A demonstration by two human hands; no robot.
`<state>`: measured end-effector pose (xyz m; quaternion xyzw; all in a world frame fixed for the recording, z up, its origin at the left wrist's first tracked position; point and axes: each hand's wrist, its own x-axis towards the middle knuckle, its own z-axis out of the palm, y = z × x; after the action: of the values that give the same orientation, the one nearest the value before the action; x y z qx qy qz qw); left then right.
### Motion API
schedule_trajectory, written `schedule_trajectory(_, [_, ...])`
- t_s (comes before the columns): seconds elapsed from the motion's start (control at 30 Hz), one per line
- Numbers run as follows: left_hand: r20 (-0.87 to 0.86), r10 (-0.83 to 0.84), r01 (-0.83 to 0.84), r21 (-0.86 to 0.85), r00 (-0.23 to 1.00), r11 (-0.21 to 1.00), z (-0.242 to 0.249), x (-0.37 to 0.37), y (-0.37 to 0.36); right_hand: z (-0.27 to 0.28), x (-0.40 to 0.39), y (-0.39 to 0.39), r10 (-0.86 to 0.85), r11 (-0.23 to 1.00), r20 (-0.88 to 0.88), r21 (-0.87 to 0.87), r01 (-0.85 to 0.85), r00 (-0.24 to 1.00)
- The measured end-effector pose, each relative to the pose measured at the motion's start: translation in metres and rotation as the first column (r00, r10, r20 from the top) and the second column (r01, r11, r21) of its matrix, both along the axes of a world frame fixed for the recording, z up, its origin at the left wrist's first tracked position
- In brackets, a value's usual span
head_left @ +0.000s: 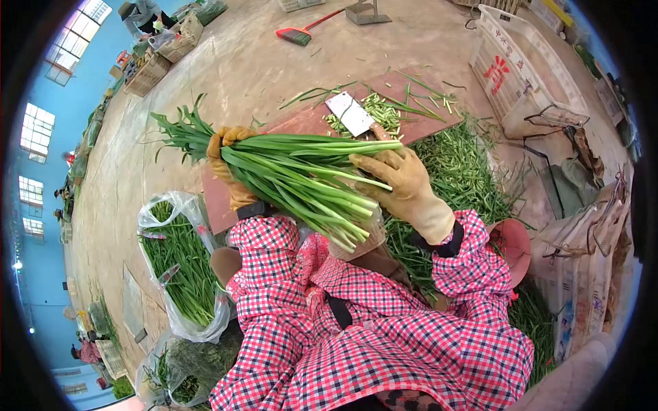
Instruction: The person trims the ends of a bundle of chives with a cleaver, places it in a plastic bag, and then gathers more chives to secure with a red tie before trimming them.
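A bunch of long green stalks with pale ends [295, 161] lies across the middle of the view. Gloved fingers of my left hand [229, 161] are wrapped round its leafy end. At the pale ends, my right hand [397, 181] has its gloved fingers spread over the stalks, touching the upper ones. Beyond the bunch, a cleaver [350, 114] rests on a reddish board [291, 122] among short cut pieces [384, 115]; its wooden handle points toward my right hand.
Left of my knees stands a clear plastic bag of greens [179, 264]. Loose trimmings [459, 164] pile up at the right. A white crate [524, 75] stands upper right, a red broom [298, 34] farther off. Another person [142, 15] bends at the upper left.
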<state>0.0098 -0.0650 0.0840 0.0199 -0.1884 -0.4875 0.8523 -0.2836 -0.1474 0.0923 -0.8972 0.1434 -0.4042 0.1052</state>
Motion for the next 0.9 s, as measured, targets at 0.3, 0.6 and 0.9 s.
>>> schedule_trajectory(0.3, [-0.124,-0.067,0.071,0.022,0.990,0.997,-0.012,-0.006,-0.001,-0.013,0.020,-0.001,-0.121,0.956,0.053,-0.264,0.131,0.991])
schedule_trajectory(0.6, [-0.118,-0.052,0.051,-0.013,0.992,0.999,-0.019,0.003,0.003,-0.027,-0.006,-0.007,-0.156,0.929,0.229,0.365,0.064,0.961])
schedule_trajectory(0.9, [-0.159,-0.044,0.045,0.004,0.986,0.999,-0.017,0.006,-0.004,-0.048,-0.058,-0.024,-0.503,0.554,0.434,0.826,-0.107,0.747])
